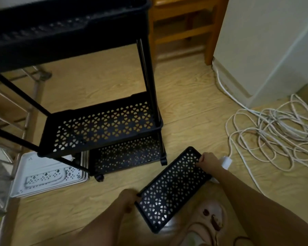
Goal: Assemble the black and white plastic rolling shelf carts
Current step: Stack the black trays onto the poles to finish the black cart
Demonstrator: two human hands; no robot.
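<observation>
1. Head view, cart: The black cart [100, 125] stands upright on the wood floor [185, 103], left of centre. It has three tiers joined by thin black posts [148, 77]. The top tier is solid-walled and blurred at the upper edge of the view. The two lower tiers have bases perforated in a repeating petal pattern. Two casters [99, 177] show under the bottom tier.
2. Head view, tray: A loose black tray [172, 189] with the same perforated base and a raised rim lies diagonally just right of the cart, in front of the person. Its near end overlaps a pink slipper [208, 219]. Whether it touches the floor cannot be told.
3. Head view, hands: The left hand [130, 199] grips the tray's near-left end, fingers curled over the rim. The right hand [209, 161] grips the far-right corner, fingers curled on the rim.
4. Head view, surroundings: Stacked white trays [48, 174] lie flat on the floor, partly under the cart. A tangled white cable [274, 132] lies at right. A wooden chair [185, 23] stands behind the cart.
</observation>
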